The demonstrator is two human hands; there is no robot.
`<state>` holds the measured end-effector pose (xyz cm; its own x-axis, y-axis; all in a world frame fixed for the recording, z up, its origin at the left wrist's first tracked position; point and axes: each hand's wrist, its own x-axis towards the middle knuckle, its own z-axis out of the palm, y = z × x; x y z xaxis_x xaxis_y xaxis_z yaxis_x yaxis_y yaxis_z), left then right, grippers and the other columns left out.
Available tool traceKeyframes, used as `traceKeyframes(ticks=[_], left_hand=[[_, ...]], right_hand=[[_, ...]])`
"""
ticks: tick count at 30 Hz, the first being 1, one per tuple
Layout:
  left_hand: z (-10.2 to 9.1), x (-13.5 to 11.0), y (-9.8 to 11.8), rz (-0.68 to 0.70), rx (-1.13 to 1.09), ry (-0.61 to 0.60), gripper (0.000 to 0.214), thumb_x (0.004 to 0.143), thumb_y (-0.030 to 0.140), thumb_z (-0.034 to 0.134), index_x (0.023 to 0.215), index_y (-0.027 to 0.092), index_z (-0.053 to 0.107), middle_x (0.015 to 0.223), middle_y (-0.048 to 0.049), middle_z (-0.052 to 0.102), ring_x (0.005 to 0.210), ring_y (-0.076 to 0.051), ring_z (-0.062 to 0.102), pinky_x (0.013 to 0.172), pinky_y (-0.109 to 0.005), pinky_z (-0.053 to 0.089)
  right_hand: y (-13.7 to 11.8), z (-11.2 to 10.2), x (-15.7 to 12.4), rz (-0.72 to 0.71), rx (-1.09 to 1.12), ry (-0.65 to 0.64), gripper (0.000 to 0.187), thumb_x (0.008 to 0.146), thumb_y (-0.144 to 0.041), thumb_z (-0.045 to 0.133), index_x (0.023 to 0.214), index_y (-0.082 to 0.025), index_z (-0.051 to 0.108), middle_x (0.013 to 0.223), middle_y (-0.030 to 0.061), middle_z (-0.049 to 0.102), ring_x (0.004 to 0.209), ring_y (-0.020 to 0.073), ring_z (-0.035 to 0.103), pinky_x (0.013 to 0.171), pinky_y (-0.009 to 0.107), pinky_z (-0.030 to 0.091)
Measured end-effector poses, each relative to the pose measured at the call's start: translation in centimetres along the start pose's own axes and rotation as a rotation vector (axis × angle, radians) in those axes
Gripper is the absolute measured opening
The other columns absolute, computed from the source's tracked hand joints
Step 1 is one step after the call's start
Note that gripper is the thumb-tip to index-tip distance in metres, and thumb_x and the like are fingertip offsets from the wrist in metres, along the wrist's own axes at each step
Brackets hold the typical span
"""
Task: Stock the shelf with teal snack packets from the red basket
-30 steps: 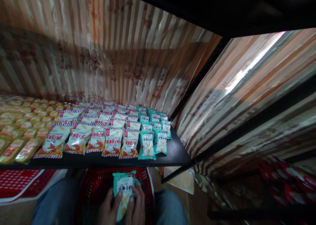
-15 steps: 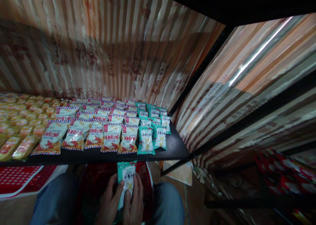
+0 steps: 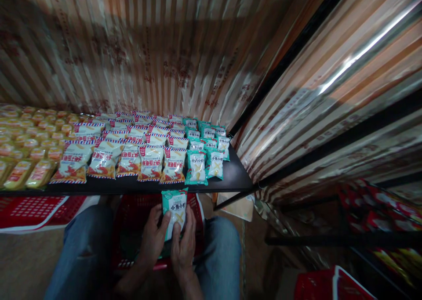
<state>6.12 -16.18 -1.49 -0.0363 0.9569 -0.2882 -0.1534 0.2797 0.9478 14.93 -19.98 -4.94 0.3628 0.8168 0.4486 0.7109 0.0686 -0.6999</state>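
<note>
Head camera: a person in blue denim jeans [image 3: 219, 251] is sitting before a flat black shelf [image 3: 234, 177], both forearms rising from the bottom of the view and converging between the knees. The left hand [image 3: 154, 234] is grasping the left side of a small, glossy teal-and-white rectangular snack pouch [image 3: 175, 212], its thumb pressing on the front and its other fingers curling towards the back. The right hand [image 3: 185, 240] is gripping the opposite side, its thumb lying over the lower front and its fingers running up along the edge. The pouch is standing slightly tilted, printed face towards the camera, just in front of the shelf's edge and above a red plastic basket [image 3: 197, 203]. On the shelf, matching teal pouches [image 3: 197, 168] are sitting in rows beside larger white-and-orange bags with striped edges [image 3: 150, 163].

Compared with half a second ago, the camera is pointing lower, more of both forearms is showing, and the held pouch is appearing higher in view. Its printed characters, partly covered by the right fingers then, are now showing fully. A second red basket with a white rim [image 3: 325, 284] is newly appearing at lower right.
</note>
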Motion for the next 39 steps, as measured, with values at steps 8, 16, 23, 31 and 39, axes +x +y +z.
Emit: traceKeyframes(ticks=[8, 16, 23, 31, 39], left_hand=[[1.4, 0.3, 0.6, 0.082, -0.008, -0.119, 0.046, 0.075, 0.052, 0.06, 0.105, 0.017, 0.054, 0.113, -0.0125, 0.065, 0.104, -0.025, 0.063, 0.093, -0.037, 0.047], [3.1, 0.6, 0.9, 0.066, -0.026, -0.13, 0.055, 0.068, 0.053, 0.065, 0.11, 0.018, 0.057, 0.118, -0.0128, 0.065, 0.111, -0.027, 0.06, 0.096, -0.038, 0.045], [5.0, 0.4, 1.9, 0.042, -0.07, -0.205, 0.053, 0.071, 0.051, 0.063, 0.112, 0.018, 0.058, 0.117, -0.0133, 0.065, 0.11, -0.026, 0.06, 0.094, -0.037, 0.046], [6.7, -0.1, 3.9, -0.052, -0.125, -0.264, 0.046, 0.075, 0.054, 0.057, 0.105, 0.02, 0.062, 0.117, -0.0083, 0.065, 0.112, -0.026, 0.058, 0.095, -0.035, 0.046], [8.9, 0.2, 4.4, -0.004, -0.126, -0.364, 0.042, 0.078, 0.046, 0.054, 0.108, 0.018, 0.063, 0.118, -0.0087, 0.064, 0.111, -0.025, 0.058, 0.097, -0.035, 0.044]], right_hand=[[-0.4, -1.5, 1.7, -0.057, -0.01, 0.09, 0.033, 0.094, -0.029, 0.041, 0.124, -0.017, 0.049, 0.135, 0.0159, 0.046, 0.126, 0.0239, 0.046, 0.095, 0.042, 0.046], [0.6, -1.9, 2.1, -0.01, -0.05, 0.127, 0.037, 0.094, -0.031, 0.038, 0.129, -0.018, 0.046, 0.136, 0.0165, 0.045, 0.125, 0.0252, 0.047, 0.094, 0.044, 0.047], [1.2, -3.0, 3.3, -0.05, -0.116, 0.145, 0.053, 0.093, -0.036, 0.042, 0.141, -0.017, 0.03, 0.14, 0.019, 0.041, 0.13, 0.0291, 0.04, 0.097, 0.05, 0.043], [2.1, -4.1, 4.7, -0.051, -0.179, 0.143, 0.069, 0.087, -0.047, 0.051, 0.143, -0.016, 0.025, 0.142, 0.0219, 0.036, 0.131, 0.0332, 0.037, 0.097, 0.054, 0.041], [3.5, -5.2, 6.5, -0.024, -0.172, 0.213, 0.064, 0.087, -0.042, 0.051, 0.141, -0.015, 0.029, 0.14, 0.0212, 0.038, 0.131, 0.0321, 0.037, 0.1, 0.055, 0.037]])
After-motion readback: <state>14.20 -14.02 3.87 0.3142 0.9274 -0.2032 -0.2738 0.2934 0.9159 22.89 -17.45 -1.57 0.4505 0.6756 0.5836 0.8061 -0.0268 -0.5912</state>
